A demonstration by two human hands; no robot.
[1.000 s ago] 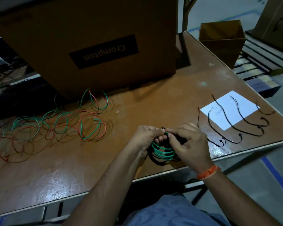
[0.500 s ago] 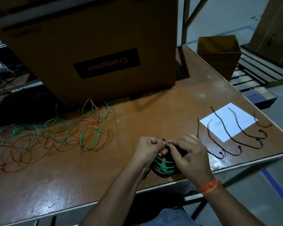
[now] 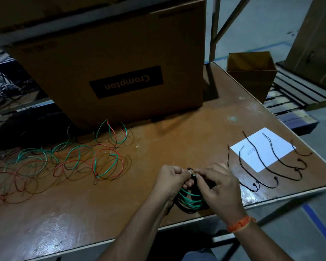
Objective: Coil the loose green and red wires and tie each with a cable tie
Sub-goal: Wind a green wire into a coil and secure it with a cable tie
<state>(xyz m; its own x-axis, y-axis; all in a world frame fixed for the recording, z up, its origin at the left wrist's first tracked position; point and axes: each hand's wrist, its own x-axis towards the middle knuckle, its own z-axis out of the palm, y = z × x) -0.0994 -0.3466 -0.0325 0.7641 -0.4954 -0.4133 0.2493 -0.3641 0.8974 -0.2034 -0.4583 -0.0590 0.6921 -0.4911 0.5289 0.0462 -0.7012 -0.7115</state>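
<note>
Surface: worn brown table [image 3: 167, 146] fills most of the frame; I see a large cardboard box [image 3: 109, 59] printed "Crompton" upside down at upper centre.
Left hand: my left hand [image 3: 170, 180], lower centre, has its fingers curled, pinching the top of the coiled green wire [image 3: 190, 199].
Right hand: my right hand [image 3: 219, 187] is just beside it, fingertips pinched at the same spot, where a small black end of a cable tie [image 3: 189, 168] shows; I cannot tell which fingers grip it.
Coil: one, hanging between both hands above the table's near edge.
Loose wires: green and red tangle [image 3: 64, 161] at left; strands not countable.
Spare ties: five black spare cable ties [image 3: 271, 162] at right, several across one white paper sheet [image 3: 263, 149].
Other: one small open carton [image 3: 251, 72], upper right.
</note>
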